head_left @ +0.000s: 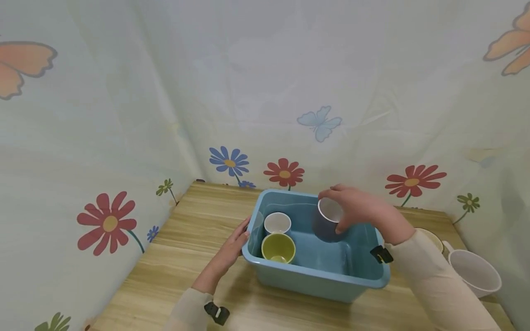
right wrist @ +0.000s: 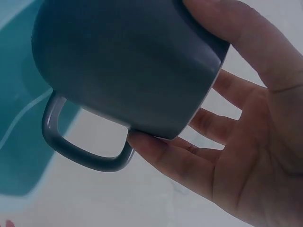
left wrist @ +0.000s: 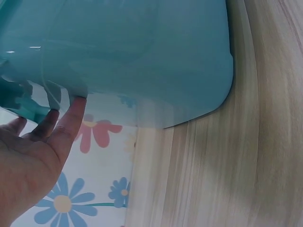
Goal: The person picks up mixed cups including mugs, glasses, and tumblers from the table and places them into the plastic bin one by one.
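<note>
My right hand (head_left: 356, 209) grips a dark grey mug (head_left: 326, 226) by its rim, thumb on one side and fingers on the other. The mug is inside the right half of a blue plastic bin (head_left: 306, 287); its white inside faces up. In the right wrist view the mug's handle (right wrist: 85, 158) shows, with a fingertip touching near it. My left hand (head_left: 232, 246) rests with extended fingers (left wrist: 71, 123) against the bin's left end. A white cup (head_left: 277, 223) and a yellow-green cup (head_left: 278, 247) stand side by side at the bin's left end.
On the wooden table (head_left: 178, 243), right of the bin, are a white mug (head_left: 476, 271) and a pale yellowish round piece (head_left: 430, 238), both partly behind my right sleeve. A flower-printed curtain (head_left: 265, 92) surrounds the table's back and sides.
</note>
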Tool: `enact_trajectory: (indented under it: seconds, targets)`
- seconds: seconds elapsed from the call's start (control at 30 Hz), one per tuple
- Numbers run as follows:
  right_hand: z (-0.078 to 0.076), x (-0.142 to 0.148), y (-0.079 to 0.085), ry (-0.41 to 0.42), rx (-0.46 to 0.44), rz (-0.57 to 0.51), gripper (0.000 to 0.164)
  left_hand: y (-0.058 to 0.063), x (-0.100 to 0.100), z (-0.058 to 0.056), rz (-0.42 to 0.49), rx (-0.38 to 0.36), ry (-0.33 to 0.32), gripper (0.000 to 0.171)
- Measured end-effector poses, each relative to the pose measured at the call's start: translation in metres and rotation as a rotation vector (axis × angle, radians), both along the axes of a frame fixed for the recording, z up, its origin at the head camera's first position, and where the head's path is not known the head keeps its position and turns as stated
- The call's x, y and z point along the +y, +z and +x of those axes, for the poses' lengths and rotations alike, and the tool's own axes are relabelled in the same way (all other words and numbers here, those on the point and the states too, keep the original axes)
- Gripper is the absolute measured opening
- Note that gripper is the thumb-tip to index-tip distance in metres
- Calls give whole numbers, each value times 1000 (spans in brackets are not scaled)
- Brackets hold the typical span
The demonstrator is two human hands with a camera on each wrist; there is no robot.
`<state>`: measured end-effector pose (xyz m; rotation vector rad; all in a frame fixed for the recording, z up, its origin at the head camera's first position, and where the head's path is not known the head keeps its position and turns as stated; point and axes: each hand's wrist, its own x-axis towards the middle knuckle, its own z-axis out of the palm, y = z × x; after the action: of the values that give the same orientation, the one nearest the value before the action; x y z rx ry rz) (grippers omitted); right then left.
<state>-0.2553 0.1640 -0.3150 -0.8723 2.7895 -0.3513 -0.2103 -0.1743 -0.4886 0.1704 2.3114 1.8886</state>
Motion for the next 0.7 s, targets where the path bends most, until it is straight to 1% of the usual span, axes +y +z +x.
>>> enact_trajectory:
  seconds: [0.13,0.23,0.33,0.53,0.7]
  targets:
    - [-5,-5,-13,-1,-18,1,84,0,1,0,1,1,-10,58]
    - [-9,-9,-23,-18,-46,-12,84,-1,1,1,-8,-5,-16,57]
    - [-12,-13,-29,-19,-48,-11,83,-2,1,1,-15,-7,-6,57]
    - [-19,-19,-37,-19,-53,-17,81,-1,0,0,-5,-4,-3,57]
    - [-20,-23,-39,-22,-75,-9,81,-1,0,-1,-6,-4,-3,58]
